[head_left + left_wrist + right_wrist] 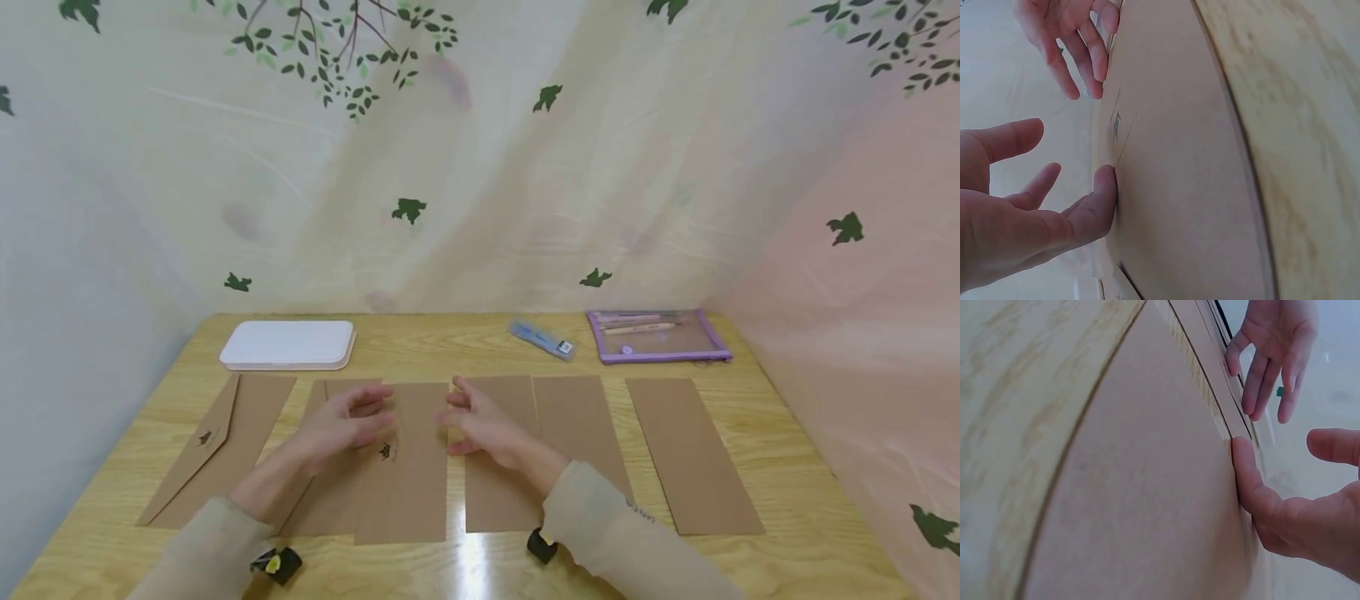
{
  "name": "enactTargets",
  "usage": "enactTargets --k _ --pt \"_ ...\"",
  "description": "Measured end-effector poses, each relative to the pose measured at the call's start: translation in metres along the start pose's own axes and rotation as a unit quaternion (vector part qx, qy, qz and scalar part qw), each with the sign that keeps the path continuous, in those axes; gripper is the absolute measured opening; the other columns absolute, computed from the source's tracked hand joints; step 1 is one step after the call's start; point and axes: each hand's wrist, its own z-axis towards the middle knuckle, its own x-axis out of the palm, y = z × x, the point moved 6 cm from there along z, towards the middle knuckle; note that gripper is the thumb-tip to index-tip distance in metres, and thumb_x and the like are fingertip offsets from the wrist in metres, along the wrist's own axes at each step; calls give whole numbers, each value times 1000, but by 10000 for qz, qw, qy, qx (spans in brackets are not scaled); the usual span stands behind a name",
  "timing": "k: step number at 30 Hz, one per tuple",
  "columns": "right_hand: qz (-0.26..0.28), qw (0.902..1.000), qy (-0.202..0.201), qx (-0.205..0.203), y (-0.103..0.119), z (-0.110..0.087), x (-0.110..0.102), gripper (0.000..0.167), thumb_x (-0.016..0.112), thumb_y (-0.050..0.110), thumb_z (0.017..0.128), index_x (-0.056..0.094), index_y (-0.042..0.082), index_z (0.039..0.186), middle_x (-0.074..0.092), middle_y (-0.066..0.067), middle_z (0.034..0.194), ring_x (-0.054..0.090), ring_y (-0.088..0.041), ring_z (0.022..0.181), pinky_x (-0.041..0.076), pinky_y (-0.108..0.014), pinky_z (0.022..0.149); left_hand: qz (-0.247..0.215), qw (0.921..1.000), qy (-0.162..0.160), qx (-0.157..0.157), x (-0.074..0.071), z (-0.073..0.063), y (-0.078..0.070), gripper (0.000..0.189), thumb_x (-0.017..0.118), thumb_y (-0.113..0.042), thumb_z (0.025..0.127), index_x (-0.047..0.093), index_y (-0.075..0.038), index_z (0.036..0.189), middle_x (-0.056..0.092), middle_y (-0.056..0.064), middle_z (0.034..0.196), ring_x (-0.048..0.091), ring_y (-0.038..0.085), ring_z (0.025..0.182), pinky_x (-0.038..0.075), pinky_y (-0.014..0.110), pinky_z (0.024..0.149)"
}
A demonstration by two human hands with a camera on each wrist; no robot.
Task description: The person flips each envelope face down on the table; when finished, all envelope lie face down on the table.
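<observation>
Beige sleeves [607, 517] are flanking the central crown-printed envelope [412, 492] on the worktop [427, 343], its long axis running fore-and-aft, the left hand [341, 429] poising loose, empty fingers over its far-left part, the right hand [487, 425] likewise at its right edge.

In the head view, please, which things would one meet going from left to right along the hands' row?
Flapped envelope, left hand, right hand, rightmost brown paper. The middle papers are left out, because they overlap with the hands.

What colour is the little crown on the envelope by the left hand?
The crown is black; it shows best in the head view.
</observation>
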Motion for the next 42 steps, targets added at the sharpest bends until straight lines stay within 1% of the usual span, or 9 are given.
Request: enactTargets --k 5,8,11,18,24,27,33,39,42 --pt "32 10000 49 -13 0 0 -2 80 62 7 98 13 5 162 28 -23 160 46 -39 135 61 -45 83 -83 10000 -38 -17 -1 1 2 61 67 -13 98 40 6 149 39 28 154 36 41 143 52 46 101" --pt "70 9999 110 -55 0 0 -2 80 62 6 98 13 4 162 28 -24 159 48 -40 132 61 -46 84 -115 9998 -113 -75 -4 1 3 60 67 -14 99 41 5 149 43 27 151 49 36 134 53 44 99" --pt "77 9998 153 -74 -1 0 -2 79 61 6 99 13 3 162 27 -24 159 50 -39 131 61 -46 84 -78 9998 -146 -130 -6 0 3 59 67 -15 99 41 5 149 45 26 149 55 28 124 55 42 98" --pt "80 9998 171 -91 -3 2 -4 78 61 7 99 14 3 162 28 -23 159 49 -39 131 61 -45 83 104 9999 -12 -48 -5 -2 0 61 68 -19 99 42 6 149 44 27 149 55 28 124 55 41 97" --pt "75 9997 196 -78 -3 2 -4 77 60 8 100 14 3 161 28 -24 159 47 -40 133 61 -45 83 37 10000 19 -23 -9 -5 5 60 66 -18 100 41 6 149 46 27 147 57 26 121 54 38 97" --pt "67 9997 207 -80 -2 2 -3 77 59 8 100 14 3 161 27 -24 159 46 -41 133 61 -46 83 -86 9999 56 16 -9 -8 5 61 65 -18 101 39 8 149 44 29 148 56 27 123 53 39 99" --pt "79 9997 211 -72 0 1 -2 75 58 8 101 14 3 162 27 -24 159 46 -42 133 61 -45 82 -617 9981 71 -41 -10 -12 3 61 63 -16 102 35 9 151 38 31 151 53 31 127 53 39 100" --pt "116 9997 228 -7 -1 1 -3 76 59 8 101 14 5 162 27 -23 159 43 -41 135 61 -45 83 -1023 9943 237 -197 -11 -14 5 63 60 -16 103 30 7 154 33 28 155 52 23 127 52 35 101" --pt "118 9996 249 29 -2 2 -3 77 60 9 101 14 6 162 27 -22 159 43 -40 136 61 -46 83 -1351 9902 223 -289 -12 -15 7 63 60 -14 103 28 7 154 35 26 151 54 18 122 52 35 101"
